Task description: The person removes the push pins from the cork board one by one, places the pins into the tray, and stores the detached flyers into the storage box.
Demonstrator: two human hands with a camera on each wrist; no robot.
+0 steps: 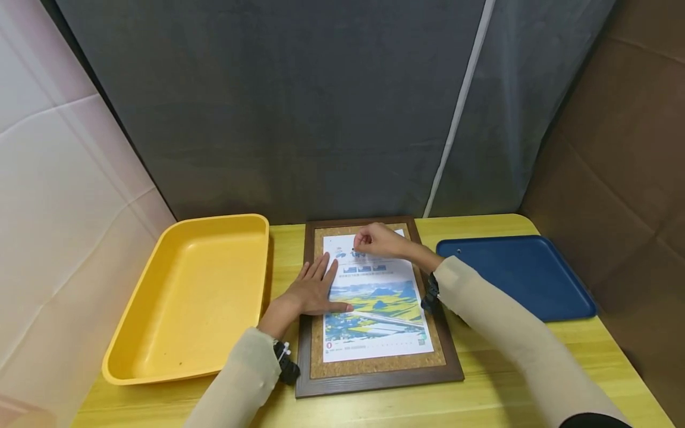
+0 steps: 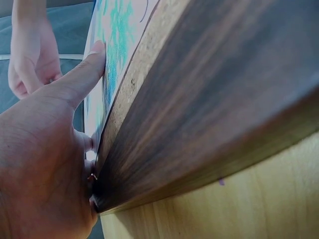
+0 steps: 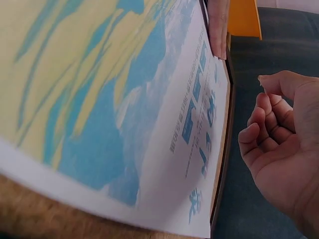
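Note:
A printed sheet point(image 1: 374, 351) with a blue, green and yellow landscape lies on a cork board point(image 1: 374, 370) in a dark wooden frame point(image 1: 380, 386). My left hand point(image 1: 313, 291) rests spread on the left side of the sheet, thumb point(image 2: 92, 59) stretched across the picture and palm over the frame's edge. Above the upper part of the sheet is my right hand point(image 1: 381, 241). Its thumb and index finger pinch a thin, pale pin point(image 3: 264, 88), mostly hidden by the fingertips. The other fingers point(image 3: 254, 137) curl toward the palm.
A deep yellow tray point(image 1: 184, 297) stands left of the board on the wooden table point(image 1: 484, 392). To the right lies a shallow blue tray point(image 1: 514, 273) with a tiny object point(image 1: 458, 251) near its left corner, partly behind the right forearm. A grey curtain point(image 1: 289, 119) hangs behind.

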